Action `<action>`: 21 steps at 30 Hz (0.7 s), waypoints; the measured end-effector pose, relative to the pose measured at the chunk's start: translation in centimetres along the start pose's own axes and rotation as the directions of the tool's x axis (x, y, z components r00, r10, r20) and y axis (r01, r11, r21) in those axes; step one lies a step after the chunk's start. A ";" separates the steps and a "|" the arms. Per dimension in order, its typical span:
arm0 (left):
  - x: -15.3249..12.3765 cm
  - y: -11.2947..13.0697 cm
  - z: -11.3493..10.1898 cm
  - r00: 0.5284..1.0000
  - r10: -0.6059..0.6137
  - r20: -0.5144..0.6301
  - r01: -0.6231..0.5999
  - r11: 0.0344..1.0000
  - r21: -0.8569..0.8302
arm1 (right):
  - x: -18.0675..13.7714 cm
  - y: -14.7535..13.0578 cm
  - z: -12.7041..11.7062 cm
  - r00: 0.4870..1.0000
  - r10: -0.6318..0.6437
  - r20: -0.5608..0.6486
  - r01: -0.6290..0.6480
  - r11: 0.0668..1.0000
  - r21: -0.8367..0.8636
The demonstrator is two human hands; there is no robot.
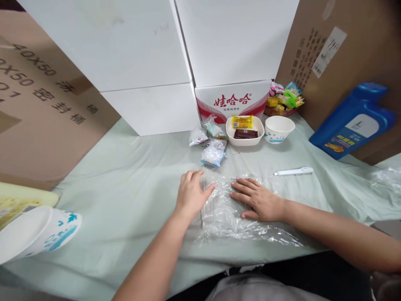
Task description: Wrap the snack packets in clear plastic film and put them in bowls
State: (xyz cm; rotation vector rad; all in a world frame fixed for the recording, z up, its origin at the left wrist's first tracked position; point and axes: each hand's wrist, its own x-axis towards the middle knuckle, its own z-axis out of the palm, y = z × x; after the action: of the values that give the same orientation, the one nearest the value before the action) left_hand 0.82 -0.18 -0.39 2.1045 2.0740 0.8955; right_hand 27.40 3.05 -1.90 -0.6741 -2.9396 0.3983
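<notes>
A crinkled sheet of clear plastic wrap [225,213] lies on the pale green cloth in front of me. My right hand [258,198] rests flat on it with fingers spread. At the sheet's left edge is my left hand [192,194], thumb held apart from the fingers and nothing seen in its grasp. Beyond the hands sit several small wrapped packets [213,154]. Behind them a white tray [244,142] holds a yellow packet [242,122] and a dark brown packet [246,133]. A white utility knife [293,171] lies to the right of the wrap.
A white paper bowl [278,129] stands beside the tray, with a basket of colourful snacks [285,100] behind. On the right leans a blue bottle [351,121]. A larger paper tub [40,234] is at the left. Cardboard boxes [46,104] and white boxes [147,50] wall the back.
</notes>
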 end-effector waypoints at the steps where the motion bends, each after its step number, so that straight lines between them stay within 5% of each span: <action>1: 0.2 -0.1 0.3 0.999 0.019 0.039 -0.017 0.999 -0.046 | 0.0 -0.1 0.0 1.000 -0.015 -0.001 0.015 1.000 0.011; 4: 0.1 0.0 1.2 0.978 0.068 0.196 -0.009 0.957 -0.291 | 0.2 -0.5 0.2 1.000 -0.003 -0.021 0.003 1.000 0.016; 8: 0.1 0.2 1.5 0.924 -0.054 0.380 0.308 0.694 -0.651 | 0.1 -0.6 0.5 0.997 0.071 -0.033 -0.072 0.997 -0.020; 10: 0.4 -0.3 1.4 0.903 -0.150 0.403 0.406 0.604 -0.686 | 0.1 -0.6 0.6 0.995 0.096 -0.025 -0.097 0.995 -0.035; 12: 0.7 -1.1 1.3 0.908 -0.246 0.339 0.413 0.663 -0.624 | 0.1 -0.5 0.6 0.991 0.130 -0.026 -0.131 0.990 -0.049; 15: 0.9 -1.8 0.8 0.942 -0.305 0.137 0.334 0.885 -0.324 | 0.1 -0.5 0.7 0.981 0.192 -0.040 -0.195 0.978 -0.073; 18: 0.5 -1.0 0.3 0.993 -0.077 -0.084 0.073 0.996 -0.050 | 0.1 -0.6 0.9 0.976 0.213 -0.050 -0.217 0.972 -0.094; 21: -0.4 0.5 0.2 0.963 0.258 0.075 -0.256 0.966 -0.042 | 0.1 -0.6 1.0 0.977 0.200 -0.070 -0.207 0.972 -0.111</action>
State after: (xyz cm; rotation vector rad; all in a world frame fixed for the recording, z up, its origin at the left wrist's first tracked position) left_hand 1.39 -0.51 -0.47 2.3885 1.7637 0.8472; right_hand 26.93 2.32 -2.70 -0.9898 -2.8656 0.2180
